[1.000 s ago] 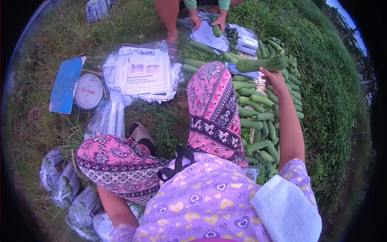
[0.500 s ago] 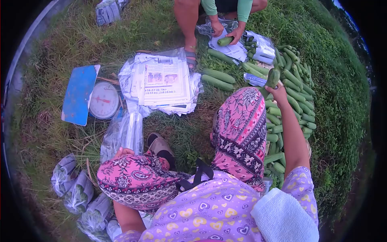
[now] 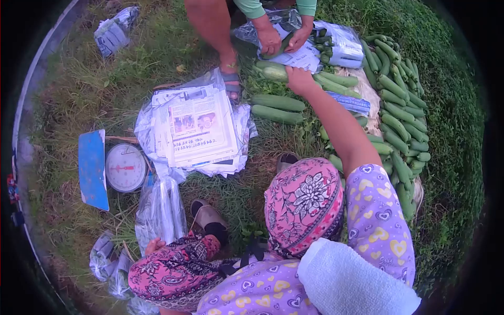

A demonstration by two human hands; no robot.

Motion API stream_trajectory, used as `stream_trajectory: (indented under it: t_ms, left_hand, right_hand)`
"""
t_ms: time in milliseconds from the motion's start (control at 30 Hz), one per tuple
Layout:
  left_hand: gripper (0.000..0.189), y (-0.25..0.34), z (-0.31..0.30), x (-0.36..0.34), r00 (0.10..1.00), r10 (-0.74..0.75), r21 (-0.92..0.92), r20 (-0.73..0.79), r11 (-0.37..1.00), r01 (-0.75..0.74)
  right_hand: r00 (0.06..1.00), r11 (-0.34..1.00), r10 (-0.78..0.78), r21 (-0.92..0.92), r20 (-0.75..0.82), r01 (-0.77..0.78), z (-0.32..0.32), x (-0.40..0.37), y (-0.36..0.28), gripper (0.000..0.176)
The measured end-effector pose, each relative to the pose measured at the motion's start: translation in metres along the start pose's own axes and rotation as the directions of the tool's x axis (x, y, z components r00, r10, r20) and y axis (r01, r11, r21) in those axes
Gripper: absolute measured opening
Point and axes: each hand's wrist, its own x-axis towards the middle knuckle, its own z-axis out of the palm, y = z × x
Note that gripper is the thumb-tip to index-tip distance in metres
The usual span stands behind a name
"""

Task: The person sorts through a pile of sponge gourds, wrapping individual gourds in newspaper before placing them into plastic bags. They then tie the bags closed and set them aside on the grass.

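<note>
My right hand reaches forward, its fingers wrapped round the end of a pale green cucumber near the co-worker's hands. Two more long cucumbers lie on the grass just below it. My left hand rests by my left knee, beside a bundle of clear plastic bags; only a few fingertips show, and whether they hold anything is hidden. Between the two hands lies a stack of newspaper sheets on plastic.
A co-worker's hands hold a cucumber over paper at the top. A large cucumber pile lies at the right. A dial scale with a blue plate stands left. Wrapped bundles sit at the lower left.
My right hand has moved forward and left from the pile with the cucumber, toward the co-worker. The view has shifted, and the co-worker's hands have closed round their cucumber.
</note>
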Motion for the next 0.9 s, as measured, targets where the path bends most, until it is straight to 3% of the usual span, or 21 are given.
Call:
stream_trajectory:
  t_ms: [33, 100, 167, 200, 300, 367, 400, 500, 533, 567, 633, 700, 767, 900]
  left_hand:
    - [0.039, 0.009, -0.006, -0.012, 0.999, 0.024, -0.073, -0.025, 0.997, -0.026]
    - [0.037, 0.046, -0.008, -0.036, 0.949, 0.013, -0.069, -0.315, 0.997, -0.037]
    - [0.035, 0.083, -0.005, -0.058, 0.924, 0.113, -0.054, -0.365, 0.988, -0.142]
    - [0.034, 0.099, -0.001, -0.066, 0.907, 0.160, -0.053, -0.390, 0.979, -0.196]
    - [0.028, 0.165, -0.008, -0.062, 0.979, 0.192, 0.066, 0.064, 0.978, -0.196]
    - [0.028, 0.183, 0.037, -0.063, 0.943, 0.331, 0.409, -0.022, 0.864, -0.293]
    - [0.028, 0.189, 0.055, -0.062, 0.909, 0.415, 0.559, -0.042, 0.764, -0.323]
    - [0.028, 0.202, 0.079, -0.054, 0.944, 0.292, 0.785, 0.153, 0.545, -0.296]
    - [0.028, 0.205, 0.089, -0.053, 0.946, 0.248, 0.830, 0.210, 0.466, -0.307]
    - [0.028, 0.205, 0.106, -0.058, 0.941, 0.268, 0.791, 0.207, 0.521, -0.322]
    - [0.027, 0.210, 0.117, -0.060, 0.905, 0.327, 0.801, 0.272, 0.444, -0.401]
    - [0.024, 0.215, 0.129, -0.063, 0.883, 0.344, 0.829, 0.319, 0.351, -0.436]
    - [0.021, 0.215, 0.143, -0.071, 0.874, 0.366, 0.805, 0.321, 0.381, -0.455]
    - [0.021, 0.211, 0.176, -0.096, 0.864, 0.374, 0.812, 0.336, 0.350, -0.467]
  right_hand:
    - [0.997, 1.000, 0.008, -0.019, 0.071, -0.007, 0.021, 0.015, -0.006, 0.052]
    - [1.000, 0.996, 0.024, -0.091, 0.014, -0.022, 0.062, 0.026, -0.019, 0.043]
    - [0.993, 0.994, 0.104, 0.007, 0.056, -0.105, 0.086, 0.026, -0.034, 0.027]
    - [0.992, 0.988, 0.127, 0.083, 0.020, -0.128, 0.096, 0.023, -0.039, 0.028]
    - [0.979, 0.918, 0.157, 0.385, -0.128, -0.097, 0.092, -0.016, -0.054, 0.029]
    - [0.947, 0.844, 0.148, 0.535, -0.286, 0.030, 0.079, -0.064, -0.063, 0.033]
    - [0.957, 0.802, 0.143, 0.596, -0.251, 0.036, 0.066, -0.094, -0.064, 0.036]
    - [0.975, 0.698, 0.137, 0.715, -0.173, 0.029, 0.049, -0.190, -0.046, 0.040]
    - [0.971, 0.710, 0.177, 0.704, -0.162, -0.012, 0.045, -0.219, -0.031, 0.039]
    - [0.966, 0.721, 0.214, 0.690, -0.147, -0.055, 0.040, -0.246, -0.013, 0.037]
    - [0.909, 0.735, 0.395, 0.640, -0.137, -0.223, 0.033, -0.292, 0.035, 0.039]
    - [0.805, 0.755, 0.566, 0.503, -0.178, -0.420, 0.026, -0.327, 0.089, 0.044]
    - [0.714, 0.736, 0.670, 0.302, -0.202, -0.606, 0.031, -0.353, 0.140, 0.042]
    - [0.727, 0.746, 0.658, 0.032, -0.196, -0.666, 0.077, -0.374, 0.213, 0.037]
